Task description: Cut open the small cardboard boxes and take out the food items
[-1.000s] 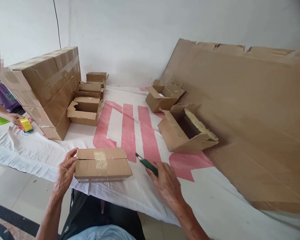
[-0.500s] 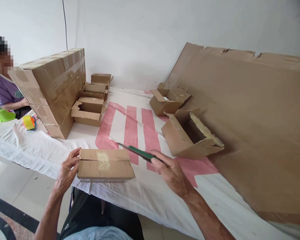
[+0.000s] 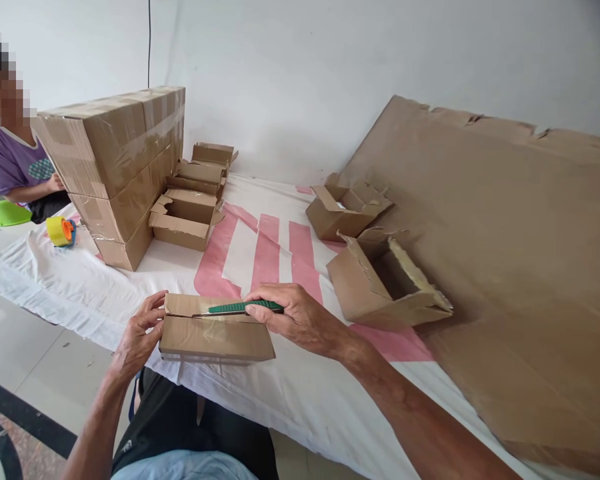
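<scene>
A closed cardboard box (image 3: 215, 341) lies at the table's front edge, with a centre seam and clear tape across the middle of its top. Fingers of my left hand (image 3: 141, 333) are curled against its left end, gripping it. In my right hand (image 3: 295, 320) is a green utility knife (image 3: 230, 307), held over the box top. Its blade points left and lies along the seam, near the tape; whether the tip is inside the gap I cannot tell.
Taped boxes (image 3: 125, 167) are stacked at the left, beside open boxes (image 3: 180, 230). More open boxes (image 3: 360, 287) stand at the right, before a large cardboard sheet (image 3: 505, 267). A tape dispenser (image 3: 60, 231) sits far left. A person (image 3: 23, 160) sits behind the stack.
My right hand has moved left and brought the knife from the box's right side onto its top seam. My left hand stays at the left end. The camera view has shifted slightly.
</scene>
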Motion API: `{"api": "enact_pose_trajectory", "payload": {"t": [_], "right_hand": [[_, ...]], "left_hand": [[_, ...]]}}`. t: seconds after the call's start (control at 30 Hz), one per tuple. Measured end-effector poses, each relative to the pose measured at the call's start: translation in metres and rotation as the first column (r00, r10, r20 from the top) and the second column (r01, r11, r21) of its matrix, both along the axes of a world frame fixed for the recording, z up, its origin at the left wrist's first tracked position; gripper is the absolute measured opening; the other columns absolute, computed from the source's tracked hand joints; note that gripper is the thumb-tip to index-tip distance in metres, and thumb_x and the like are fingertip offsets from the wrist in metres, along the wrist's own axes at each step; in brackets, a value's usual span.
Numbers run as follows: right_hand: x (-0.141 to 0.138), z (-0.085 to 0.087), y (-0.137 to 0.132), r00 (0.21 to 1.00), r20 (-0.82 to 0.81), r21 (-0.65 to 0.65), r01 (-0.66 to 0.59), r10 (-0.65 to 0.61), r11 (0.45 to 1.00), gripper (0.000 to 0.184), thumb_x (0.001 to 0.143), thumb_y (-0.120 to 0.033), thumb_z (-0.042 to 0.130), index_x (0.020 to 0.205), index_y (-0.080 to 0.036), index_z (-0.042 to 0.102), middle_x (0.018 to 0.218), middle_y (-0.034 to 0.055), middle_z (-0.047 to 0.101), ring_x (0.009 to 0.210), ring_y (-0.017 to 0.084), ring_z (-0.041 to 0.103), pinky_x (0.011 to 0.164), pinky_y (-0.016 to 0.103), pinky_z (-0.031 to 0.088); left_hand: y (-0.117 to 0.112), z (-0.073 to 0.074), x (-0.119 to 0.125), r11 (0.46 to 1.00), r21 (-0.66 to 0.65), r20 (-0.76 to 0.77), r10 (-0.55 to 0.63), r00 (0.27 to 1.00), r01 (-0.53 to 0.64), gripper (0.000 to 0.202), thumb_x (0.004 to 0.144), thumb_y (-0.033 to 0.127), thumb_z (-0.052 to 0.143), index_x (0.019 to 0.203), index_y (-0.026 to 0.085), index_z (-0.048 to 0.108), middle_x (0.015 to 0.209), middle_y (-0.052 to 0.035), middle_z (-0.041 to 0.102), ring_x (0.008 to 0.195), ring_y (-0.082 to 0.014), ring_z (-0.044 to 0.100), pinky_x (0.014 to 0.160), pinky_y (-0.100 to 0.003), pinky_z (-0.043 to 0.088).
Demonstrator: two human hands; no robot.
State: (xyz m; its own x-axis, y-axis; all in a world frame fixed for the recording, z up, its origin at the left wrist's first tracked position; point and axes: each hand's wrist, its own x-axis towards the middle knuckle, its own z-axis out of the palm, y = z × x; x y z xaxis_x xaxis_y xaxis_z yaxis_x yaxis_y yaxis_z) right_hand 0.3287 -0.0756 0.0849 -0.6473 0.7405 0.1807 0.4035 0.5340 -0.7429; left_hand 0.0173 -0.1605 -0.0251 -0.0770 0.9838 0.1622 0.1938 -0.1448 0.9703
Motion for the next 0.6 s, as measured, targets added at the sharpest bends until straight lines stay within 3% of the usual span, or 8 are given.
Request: {"api": "enact_pose_trajectory", "payload": {"t": [0.43,0.53,0.6], "right_hand": [[-0.011,0.011,0.009,0.994,0.089,0.072,-0.072,0.066,0.995,0.026,0.100,-0.033,0.057,0.083,-0.023,0.074,0.071,-0.0015,0.062,0.064,0.015,0.052,0.060,0.028,0.037],[-0.016,0.018,0.011,0.990,0.136,0.130,-0.052,0.034,0.990,0.021,0.098,-0.028,0.063,0.080,-0.022,0.072,0.076,-0.0013,0.064,0.069,0.014,0.056,0.067,0.028,0.039],[-0.020,0.025,0.012,0.980,0.198,0.105,-0.051,0.030,0.993,0.021,0.095,-0.029,0.072,0.076,-0.021,0.069,0.073,-0.0030,0.063,0.070,0.013,0.057,0.066,0.026,0.037]], "left_hand": [[0.000,0.002,-0.004,1.000,-0.014,-0.038,0.027,0.999,-0.027,0.044,0.092,0.066,0.072,0.102,0.027,0.088,0.154,-0.0147,0.061,0.144,-0.0388,0.057,0.118,-0.051,0.050],[-0.007,0.003,-0.011,1.000,0.017,-0.092,-0.006,0.996,0.008,0.042,0.095,0.064,0.069,0.105,0.027,0.087,0.154,-0.0138,0.062,0.141,-0.0379,0.060,0.118,-0.049,0.051],[-0.003,0.003,-0.014,0.995,0.098,-0.120,0.024,0.992,-0.012,0.034,0.098,0.058,0.068,0.108,0.030,0.085,0.154,-0.0085,0.061,0.140,-0.0340,0.061,0.115,-0.042,0.054]]}}
